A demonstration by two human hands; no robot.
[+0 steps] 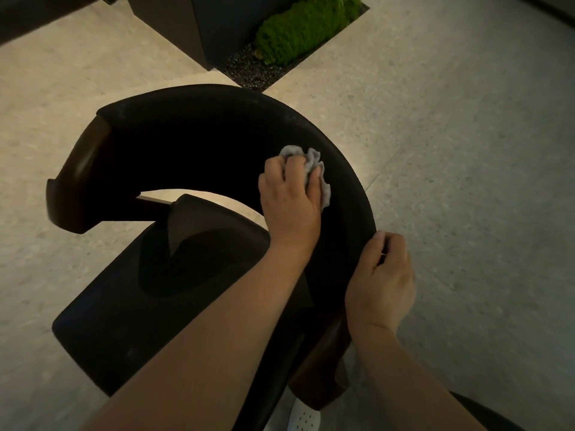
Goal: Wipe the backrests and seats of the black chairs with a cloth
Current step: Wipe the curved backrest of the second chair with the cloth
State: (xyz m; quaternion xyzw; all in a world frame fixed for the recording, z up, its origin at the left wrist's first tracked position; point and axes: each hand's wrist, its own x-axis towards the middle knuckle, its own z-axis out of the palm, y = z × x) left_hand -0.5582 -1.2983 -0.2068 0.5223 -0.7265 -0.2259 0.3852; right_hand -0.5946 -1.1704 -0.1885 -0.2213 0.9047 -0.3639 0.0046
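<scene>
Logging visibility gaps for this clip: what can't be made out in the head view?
All in the head view:
Chair legs: mostly hidden beneath the seat and backrest.
Seat's right side: covered by the left forearm.
Cloth: mostly bunched under the left hand, full size hidden.
White shoe: cut off by the bottom edge.
Dust on the black fabric: too dark to tell.

Black chair (pixel 199 135) with brown wooden arm ends (pixel 79 169); grey cloth (pixel 314 163); speckled beige floor (pixel 466 119); green moss (pixel 298 29).
</scene>
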